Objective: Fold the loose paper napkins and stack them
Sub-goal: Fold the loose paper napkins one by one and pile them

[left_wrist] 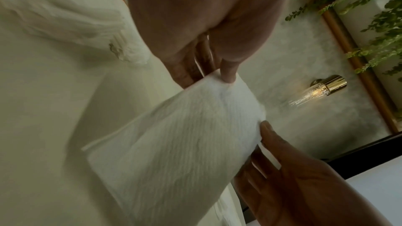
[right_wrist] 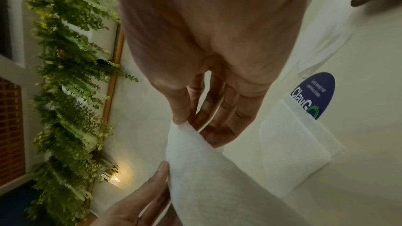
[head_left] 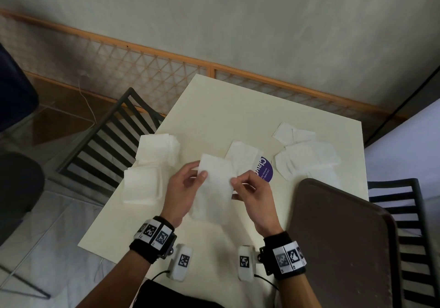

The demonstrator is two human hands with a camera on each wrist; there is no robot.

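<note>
A: What is being held?

B: One white napkin [head_left: 213, 188], lifted above the near part of the cream table [head_left: 238, 107]. The left hand [head_left: 183, 188] pinches its upper left edge, thumb on top, fingers behind. The right hand [head_left: 252, 193] pinches the right edge between thumb and fingertips.

A: And around it?

B: Just beyond the right hand a single napkin [head_left: 244, 159] lies flat, partly covering a round purple sticker [head_left: 266, 169]. On the left, two piles of folded napkins [head_left: 147, 165], one behind the other and overlapping; the sheets in them are too many to count. On the right, a loose scatter of napkins [head_left: 306, 155], overlapping, about five or six.

A: Anything in the way?

B: A dark brown tray [head_left: 340, 236] covers the table's near right corner, and its far edge overlaps the nearest loose napkin. Two black slatted chairs: one [head_left: 107, 136] off the left edge, one [head_left: 404, 224] off the right.
</note>
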